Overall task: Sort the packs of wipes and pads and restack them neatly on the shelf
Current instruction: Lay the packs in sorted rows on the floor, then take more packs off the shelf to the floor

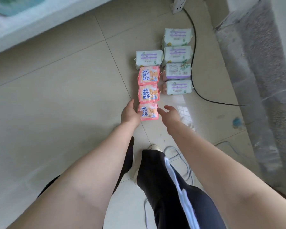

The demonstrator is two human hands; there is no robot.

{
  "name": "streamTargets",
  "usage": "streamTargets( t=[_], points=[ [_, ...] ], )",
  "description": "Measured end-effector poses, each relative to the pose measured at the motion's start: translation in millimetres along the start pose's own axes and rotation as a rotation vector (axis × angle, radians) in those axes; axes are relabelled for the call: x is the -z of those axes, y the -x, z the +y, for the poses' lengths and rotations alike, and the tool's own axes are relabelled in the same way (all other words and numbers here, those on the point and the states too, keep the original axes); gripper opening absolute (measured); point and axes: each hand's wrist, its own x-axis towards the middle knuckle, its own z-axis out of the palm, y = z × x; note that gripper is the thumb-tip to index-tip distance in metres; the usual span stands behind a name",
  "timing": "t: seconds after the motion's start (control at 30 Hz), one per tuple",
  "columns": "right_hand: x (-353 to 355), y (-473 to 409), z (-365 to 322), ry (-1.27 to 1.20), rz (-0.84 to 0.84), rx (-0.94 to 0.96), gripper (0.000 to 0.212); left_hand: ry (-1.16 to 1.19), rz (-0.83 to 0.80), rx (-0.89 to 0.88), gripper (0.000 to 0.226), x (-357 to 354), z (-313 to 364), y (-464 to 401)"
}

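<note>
Pink pack (148,112): nearest in its floor row, between both hands
Left hand (130,114): touching its left edge, fingers relaxed
Right hand (171,114): just right, released

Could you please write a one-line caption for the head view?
Left hand and right hand flank the nearest pink pack in two floor rows of pink and pale green packs.

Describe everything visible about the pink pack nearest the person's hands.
The nearest pink pack is a soft, glossy plastic-wrapped pack, pink with a white panel, blue printed characters and a cartoon animal. It lies flat on the tiled floor, face up, at the near end of a column of three matching pink packs, touching the next one. The left hand rests against its left edge, thumb on its face; the right hand, fingers spread, is close by its right edge.
</note>
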Motion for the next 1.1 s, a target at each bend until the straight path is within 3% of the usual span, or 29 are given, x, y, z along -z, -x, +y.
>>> streamTargets(
  t=[0.27,0.4,0.57,0.83,1.1],
  points=[
    [81,212,-65,0.360,0.060,0.354,0.045,-0.201,-0.039,-0.235,0.054,122,98,187],
    [108,305,-108,0.604,0.091,0.553,0.048,-0.356,0.014,-0.399,0.050,185,141,270],
    [109,389,-150,0.750,0.155,0.674,0.050,-0.467,0.087,-0.490,0.051,245,164,334],
    [37,501,-199,0.921,0.236,0.886,0.054,-0.516,0.241,-0.578,0.061,374,126,392],
    [-148,614,-249,0.994,0.169,1.138,0.052,-0.477,0.481,-0.573,0.048,574,15,434]
  ],
)
